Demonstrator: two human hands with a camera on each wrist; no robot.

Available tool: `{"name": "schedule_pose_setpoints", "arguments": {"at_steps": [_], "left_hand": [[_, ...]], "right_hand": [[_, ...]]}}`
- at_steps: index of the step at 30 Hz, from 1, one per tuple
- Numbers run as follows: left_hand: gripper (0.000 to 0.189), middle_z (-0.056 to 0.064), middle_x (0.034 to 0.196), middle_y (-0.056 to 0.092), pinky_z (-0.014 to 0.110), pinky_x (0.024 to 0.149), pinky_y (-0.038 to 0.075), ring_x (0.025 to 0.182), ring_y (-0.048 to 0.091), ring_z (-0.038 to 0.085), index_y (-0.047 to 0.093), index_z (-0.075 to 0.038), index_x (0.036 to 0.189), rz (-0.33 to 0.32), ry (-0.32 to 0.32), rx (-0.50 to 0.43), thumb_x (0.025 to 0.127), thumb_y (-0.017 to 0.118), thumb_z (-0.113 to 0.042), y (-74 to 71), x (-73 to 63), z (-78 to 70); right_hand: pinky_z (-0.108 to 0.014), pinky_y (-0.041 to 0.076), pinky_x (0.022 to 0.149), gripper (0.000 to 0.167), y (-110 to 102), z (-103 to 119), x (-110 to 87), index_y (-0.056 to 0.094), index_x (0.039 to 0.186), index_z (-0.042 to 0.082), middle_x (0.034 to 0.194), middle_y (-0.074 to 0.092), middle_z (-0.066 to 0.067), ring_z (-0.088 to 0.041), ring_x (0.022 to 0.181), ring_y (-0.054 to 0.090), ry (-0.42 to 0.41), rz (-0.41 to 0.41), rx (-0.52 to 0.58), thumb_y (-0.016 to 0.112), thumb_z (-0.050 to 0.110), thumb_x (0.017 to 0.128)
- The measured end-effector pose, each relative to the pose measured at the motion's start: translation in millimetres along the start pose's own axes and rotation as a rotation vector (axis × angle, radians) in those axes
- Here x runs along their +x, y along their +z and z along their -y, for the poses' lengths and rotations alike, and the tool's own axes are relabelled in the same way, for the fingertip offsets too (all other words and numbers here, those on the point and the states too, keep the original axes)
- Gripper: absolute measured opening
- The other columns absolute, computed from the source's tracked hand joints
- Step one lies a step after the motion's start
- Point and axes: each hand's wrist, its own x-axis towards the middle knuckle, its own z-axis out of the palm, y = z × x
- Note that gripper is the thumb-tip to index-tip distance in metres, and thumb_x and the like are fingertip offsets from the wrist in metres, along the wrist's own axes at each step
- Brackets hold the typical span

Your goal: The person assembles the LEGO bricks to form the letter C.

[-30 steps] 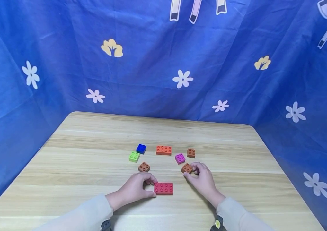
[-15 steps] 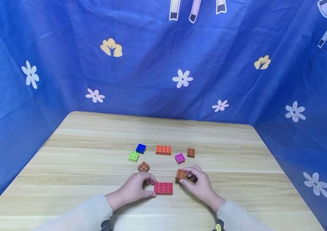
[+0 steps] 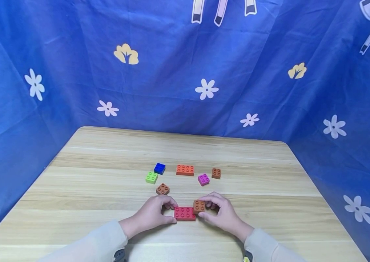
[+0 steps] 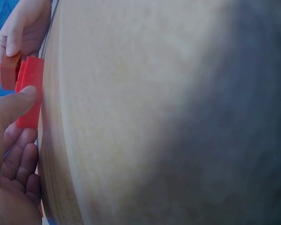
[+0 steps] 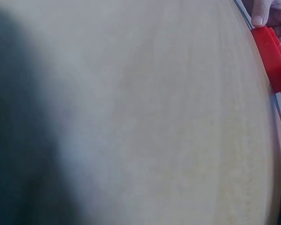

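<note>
A long red building brick [image 3: 184, 214] lies on the table, its left end pinched between the thumb and fingers of my left hand [image 3: 153, 214]. In my right hand [image 3: 220, 214] is a small square brown brick [image 3: 199, 206], gripped by thumb and fingertips with its studs up. It overlaps the red brick's right end in the head view. From the left wrist view, the brown brick [image 4: 9, 72] sits close over the studs of the red brick [image 4: 32, 91]. The right wrist view catches the red brick [image 5: 271, 58] at its edge.
Behind the hands lie a brown brick [image 3: 163, 189], a lime green brick [image 3: 151, 177], a blue brick [image 3: 159, 168], an orange-red long brick [image 3: 185, 170], a magenta brick [image 3: 203, 179] and another brown brick [image 3: 216, 173]. A blue patterned curtain [image 3: 172, 72] surrounds the wooden table [image 3: 106, 153].
My right hand has carried the brown brick left and toward me, from beside the magenta brick to the red brick's right end. My left hand has stayed on the red brick.
</note>
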Motion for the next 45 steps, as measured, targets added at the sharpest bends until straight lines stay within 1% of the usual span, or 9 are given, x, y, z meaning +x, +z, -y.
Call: {"name": "schedule_pose_setpoints", "arguments": {"at_steps": [6,12,16,20,26,33,37,40,45], "left_hand": [[0.034,-0.009,0.088,0.061,0.027,0.075,0.049,0.081,0.055,0.01,0.066,-0.014,0.093,0.001,-0.004,-0.001,0.066,0.086,-0.02,-0.7,-0.2,-1.2],[0.033,-0.009,0.087,0.061,0.027,0.075,0.049,0.081,0.055,0.01,0.067,-0.014,0.093,-0.004,-0.004,0.003,0.066,0.085,-0.02,-1.0,-0.3,-2.3],[0.033,-0.009,0.087,0.062,0.027,0.075,0.049,0.081,0.056,0.01,0.067,-0.014,0.093,-0.008,-0.002,0.002,0.066,0.085,-0.02,-1.1,-0.5,-2.5],[0.033,-0.009,0.087,0.062,0.028,0.075,0.049,0.081,0.056,0.01,0.066,-0.014,0.093,-0.008,-0.006,0.005,0.066,0.085,-0.02,-1.3,-0.2,-2.0],[0.033,-0.008,0.088,0.062,0.028,0.074,0.049,0.081,0.055,0.01,0.066,-0.015,0.093,-0.007,-0.012,0.008,0.067,0.085,-0.021,-2.0,0.0,-1.1],[0.036,-0.008,0.088,0.062,0.028,0.075,0.05,0.081,0.056,0.009,0.067,-0.013,0.095,0.0,0.002,0.008,0.066,0.086,-0.021,-3.8,-0.4,-0.4],[0.041,-0.005,0.092,0.065,0.029,0.078,0.051,0.083,0.059,0.012,0.067,-0.01,0.1,-0.001,0.001,-0.04,0.065,0.086,-0.021,-6.6,-1.9,1.7],[0.043,-0.003,0.095,0.067,0.03,0.079,0.051,0.083,0.06,0.013,0.067,-0.008,0.103,-0.051,-0.023,-0.083,0.067,0.085,-0.021,-9.0,-4.1,5.8],[0.041,-0.002,0.094,0.067,0.029,0.078,0.052,0.083,0.061,0.014,0.067,-0.009,0.104,-0.23,-0.081,-0.097,0.068,0.084,-0.017,-15.0,-5.3,12.5]], "right_hand": [[-0.034,0.052,0.062,0.039,-5,19,5.0,0.067,0.105,-0.003,0.089,0.062,-0.009,-0.029,0.073,0.056,-0.041,0.052,0.024,0.081,-0.003,0.069],[-0.032,0.052,0.06,0.039,-3,14,5.2,0.068,0.105,-0.001,0.087,0.061,-0.006,-0.028,0.071,0.056,-0.045,0.077,0.018,0.082,-0.001,0.068],[-0.032,0.052,0.061,0.041,2,-1,2.9,0.069,0.105,0.004,0.087,0.061,-0.004,-0.026,0.071,0.056,-0.015,0.087,0.001,0.084,0.002,0.067],[-0.028,0.052,0.065,0.042,2,-11,3.4,0.071,0.106,0.011,0.088,0.061,0.005,-0.019,0.073,0.057,0.033,0.115,-0.031,0.086,0.01,0.067],[-0.023,0.05,0.066,0.039,-2,-5,9.3,0.072,0.105,0.018,0.086,0.057,0.012,-0.009,0.074,0.054,0.07,0.172,-0.067,0.085,0.018,0.068],[-0.023,0.049,0.067,0.039,-4,1,12.8,0.073,0.105,0.019,0.085,0.057,0.013,-0.008,0.074,0.053,0.103,0.208,-0.098,0.085,0.018,0.068],[-0.023,0.05,0.068,0.038,-4,0,10.7,0.073,0.105,0.018,0.085,0.057,0.011,-0.008,0.074,0.053,0.135,0.212,-0.105,0.085,0.019,0.068],[-0.023,0.05,0.069,0.038,-4,-1,8.9,0.073,0.105,0.016,0.086,0.057,0.012,-0.008,0.075,0.054,0.15,0.216,-0.106,0.085,0.02,0.069],[-0.023,0.05,0.068,0.039,-3,0,8.0,0.072,0.105,0.015,0.086,0.058,0.011,-0.008,0.075,0.054,0.137,0.218,-0.101,0.085,0.02,0.069]]}}
